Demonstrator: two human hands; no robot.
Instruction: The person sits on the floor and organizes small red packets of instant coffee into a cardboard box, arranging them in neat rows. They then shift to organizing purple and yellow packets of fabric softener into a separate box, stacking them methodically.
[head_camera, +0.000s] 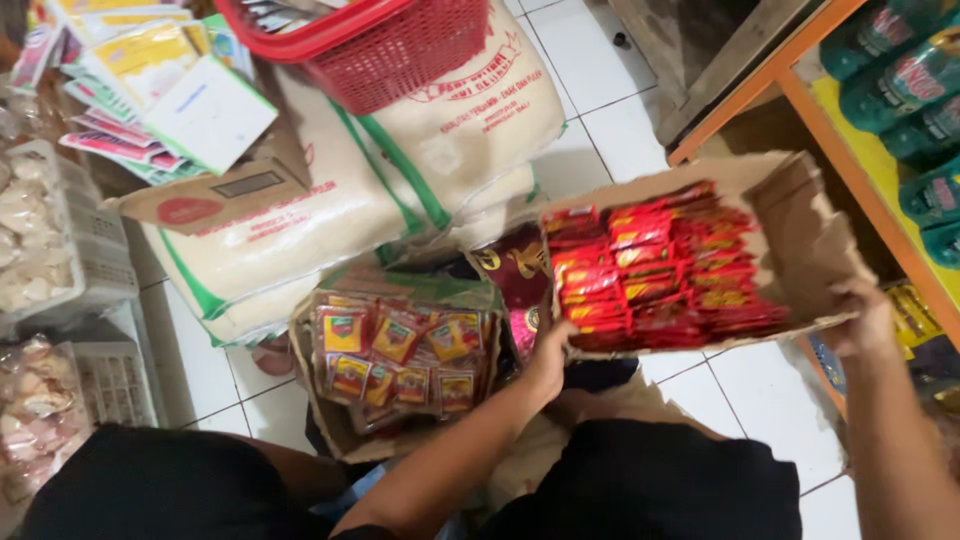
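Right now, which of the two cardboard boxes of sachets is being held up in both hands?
The box of red sachets, gripped by the left hand and right hand. The other box, holding clear packets with red-and-yellow labels, sits lower with no hand on it.

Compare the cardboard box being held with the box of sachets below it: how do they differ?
The held cardboard box is lifted and tilted, gripped by the left hand and right hand; the lower box rests low and untouched. The held box carries stacked red packets filling only one side; the lower box is full of clear sachets with red and yellow labels. Both are open brown cardboard.
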